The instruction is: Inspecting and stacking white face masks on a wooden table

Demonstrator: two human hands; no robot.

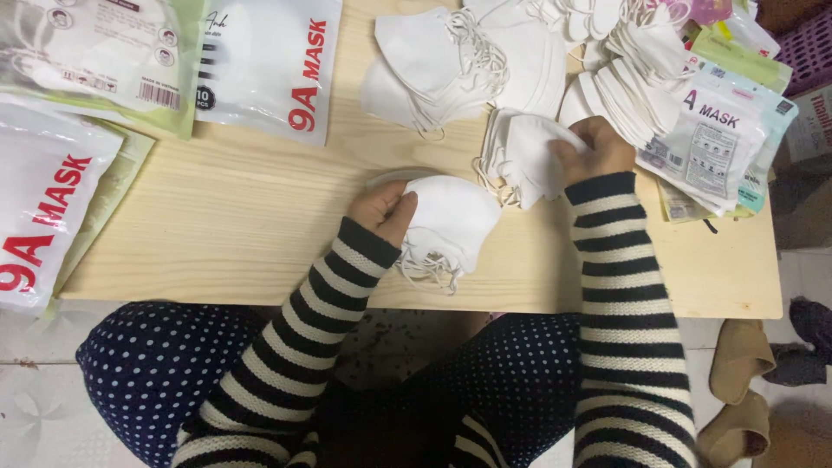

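I sit at a home packing bench: a low wooden table (260, 217) with loose white masks (451, 61), printed pouches (269, 61) upper left, tiled floor (35, 399).

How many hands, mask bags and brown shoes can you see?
Hands: 2, left hand and right hand, each on a stack of white masks
Printed mask bags: at least 4
Brown shoes: 2
Total: at least 8

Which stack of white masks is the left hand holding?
The small stack nearest the table's front edge, ear loops dangling below it. The left hand grips its left side; the right hand rests on another stack.
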